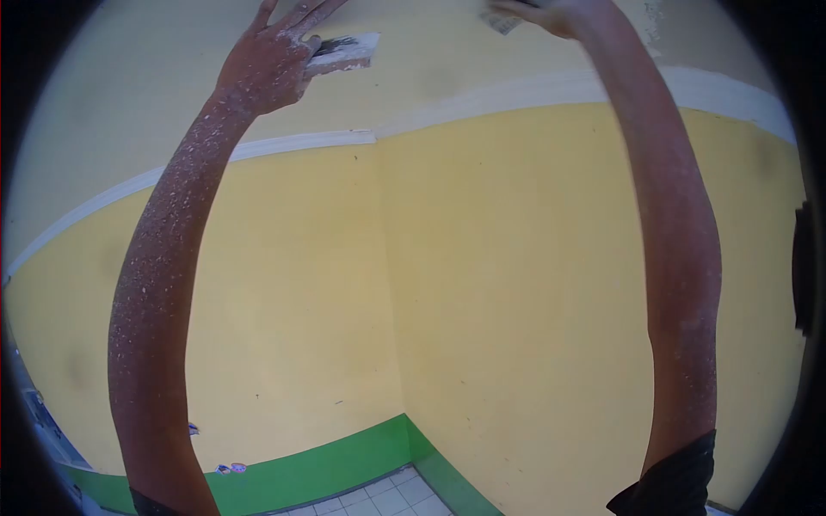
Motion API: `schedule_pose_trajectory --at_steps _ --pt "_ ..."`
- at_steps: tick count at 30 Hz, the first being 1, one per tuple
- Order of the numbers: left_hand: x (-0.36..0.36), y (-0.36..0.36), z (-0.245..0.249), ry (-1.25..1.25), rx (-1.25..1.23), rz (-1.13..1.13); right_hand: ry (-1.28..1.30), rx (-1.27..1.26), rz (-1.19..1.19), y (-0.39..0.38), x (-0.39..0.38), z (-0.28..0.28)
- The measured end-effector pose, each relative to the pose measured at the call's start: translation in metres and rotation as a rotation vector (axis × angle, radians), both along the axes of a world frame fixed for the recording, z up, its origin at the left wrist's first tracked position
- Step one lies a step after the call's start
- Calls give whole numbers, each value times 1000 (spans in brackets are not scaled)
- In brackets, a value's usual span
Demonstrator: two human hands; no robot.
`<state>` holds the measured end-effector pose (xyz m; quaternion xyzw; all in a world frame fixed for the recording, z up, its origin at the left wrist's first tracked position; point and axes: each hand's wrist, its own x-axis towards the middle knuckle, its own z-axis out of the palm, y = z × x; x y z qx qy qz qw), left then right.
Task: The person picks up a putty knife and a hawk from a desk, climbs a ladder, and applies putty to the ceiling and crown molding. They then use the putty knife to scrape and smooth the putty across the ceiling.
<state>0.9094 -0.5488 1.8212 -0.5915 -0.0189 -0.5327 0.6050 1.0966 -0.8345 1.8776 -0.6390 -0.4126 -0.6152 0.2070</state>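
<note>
My left hand (271,69) is raised at the upper left, its back toward me and speckled white. Its thumb side is closed on a putty knife (351,53), while other fingers stretch up past the frame's top edge. White filler and dark marks cover the flat blade. At the top right my right hand (564,15), partly cut off by the frame, grips a scraper (502,21) with a greyish, smeared blade pointing left and down. Both tools are held up in front of the pale upper surface (430,52).
A white trim strip (301,140) runs above the yellow walls (292,284), which meet in a corner. A green band (327,456) borders the tiled floor (379,497) below. A dark object (802,267) stands at the right edge. Small stickers (231,469) show low on the left.
</note>
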Motion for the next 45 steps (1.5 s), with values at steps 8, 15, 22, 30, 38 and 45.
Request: schedule_pose_trajectory --at_steps 8,15,22,30,38,45 --pt "-21 -13 -12 20 -190 181 78 30 -6 14 -59 -15" --pt "-18 6 -8 -18 -172 27 49 77 -16 16 0 15" --pt "-4 32 -5 -78 -111 -87 142 157 -26 23 -18 9" --pt "1 45 -14 -107 -96 -193 281 258 -27 20 -24 -4" --pt "16 22 -26 -151 -35 -255 296 403 -58 7 -19 -29" --pt "18 -14 -51 31 -199 -271 205 299 92 16 -13 -21"
